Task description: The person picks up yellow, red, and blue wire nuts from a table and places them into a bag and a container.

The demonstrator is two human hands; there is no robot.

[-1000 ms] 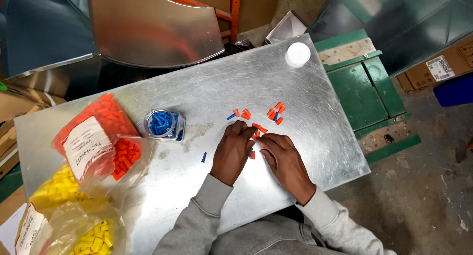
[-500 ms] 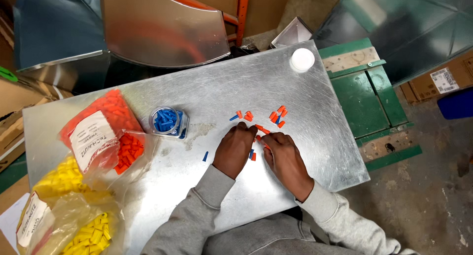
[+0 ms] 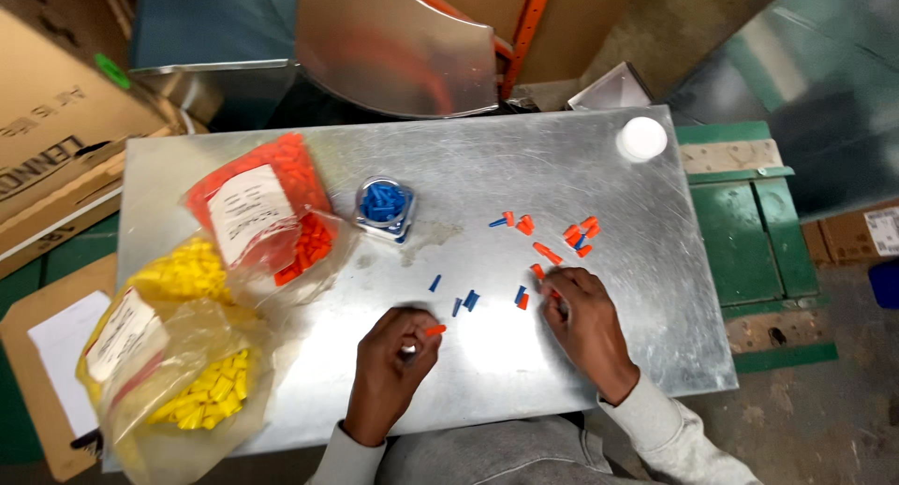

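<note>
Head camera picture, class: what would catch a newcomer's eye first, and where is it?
The bag of orange caps and the bags of yellow caps glow on the left of the metal table. Near the front edge, the left hand pinches an orange cap, while the right hand touches loose caps.

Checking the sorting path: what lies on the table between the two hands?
In the head view, loose blue caps and one orange cap lie between the left hand and the right hand.

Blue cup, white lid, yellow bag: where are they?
Blue cup (image 3: 385,204), head view, on the blue pieces inside.
White lid (image 3: 642,139), head view, its top.
Yellow bag (image 3: 192,373), head view, its middle.
</note>
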